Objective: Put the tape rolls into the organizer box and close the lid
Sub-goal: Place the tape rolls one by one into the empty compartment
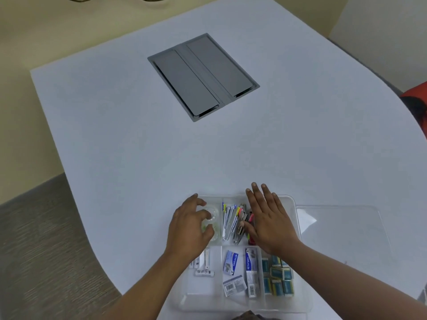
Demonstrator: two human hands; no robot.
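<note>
While lid (342, 225) lies open, left hand (188, 229) on tape rolls (211, 221) — organizer box (292, 200).

A white table (115, 112) carries a clear organizer box (297, 218) beside its lid (346, 227).

Wide bare tabletop (129, 135) is left open beyond and to the left of the clear organizer box (297, 218), broken only by a grey flush cable hatch (203, 77) set well back. The box's far-left compartment is taken up by clear tape rolls (213, 214) and covered by the left hand (188, 229). The middle far compartment is crowded with staplers and clips (233, 224), and the far-right part is screened by the flat, spread right hand (269, 224). The near compartments are filled with white tubes (204, 265), staple packets (240, 273) and blue boxes (278, 280). To the right, the tabletop is overlaid by the transparent lid (342, 227), lying open.
</note>
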